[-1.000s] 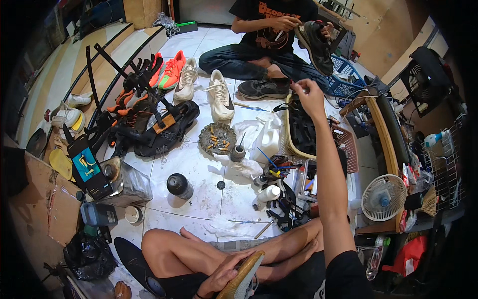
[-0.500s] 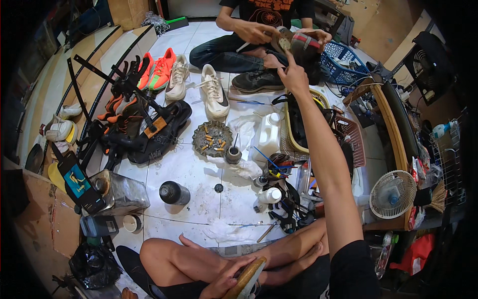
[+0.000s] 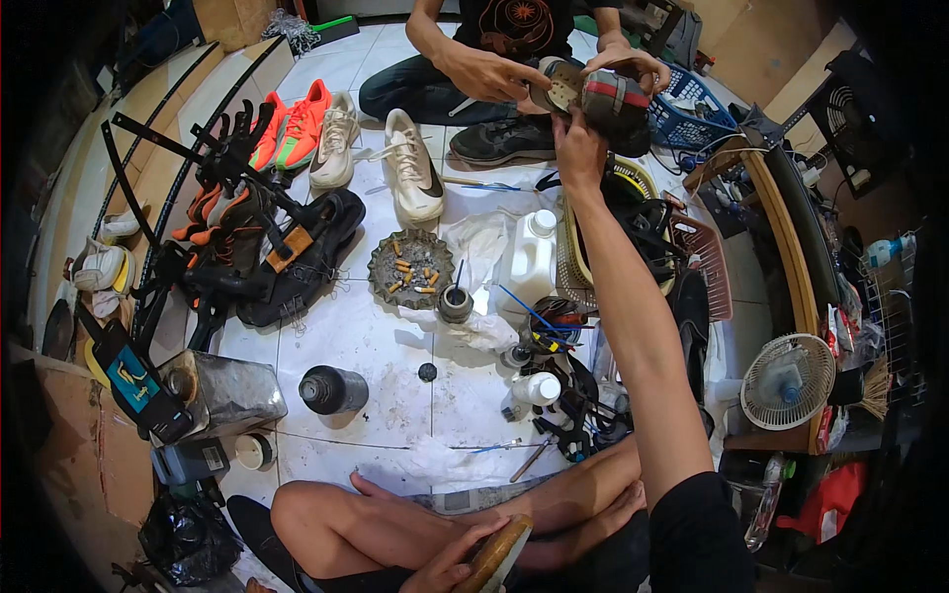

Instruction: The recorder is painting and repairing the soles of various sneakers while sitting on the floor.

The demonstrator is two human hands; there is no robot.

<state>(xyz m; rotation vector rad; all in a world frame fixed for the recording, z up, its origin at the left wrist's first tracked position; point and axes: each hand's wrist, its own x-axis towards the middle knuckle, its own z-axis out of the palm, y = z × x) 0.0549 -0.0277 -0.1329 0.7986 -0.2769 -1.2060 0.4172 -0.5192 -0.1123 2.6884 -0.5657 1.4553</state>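
Low in front of me, my left hand [image 3: 450, 563] is closed around a shoe sole [image 3: 499, 553] with a brown face and a pale edge. My right arm stretches far forward. At its end, my right hand [image 3: 581, 153] has its fingertips closed on the near edge of a dark grey shoe [image 3: 613, 99] with a red band. Beside that shoe's band lies a beige dotted piece [image 3: 561, 89]. A co-worker sitting opposite holds the shoe with both hands [image 3: 494, 74]. My right fingertips are partly hidden against it.
Between us stand an ashtray [image 3: 410, 269] with cigarette butts, a white jug [image 3: 529, 259], a black bottle [image 3: 333, 389] and a white bottle [image 3: 539, 389]. Cream shoes [image 3: 413, 178] and orange shoes [image 3: 304, 124] sit farther off. A metal can [image 3: 232, 390] is left, a small fan [image 3: 788, 382] right.
My right hand has gone from pointing with the index finger to touching the shoe with closed fingers. The co-worker's hands and the shoe have shifted slightly. My left hand keeps its hold.
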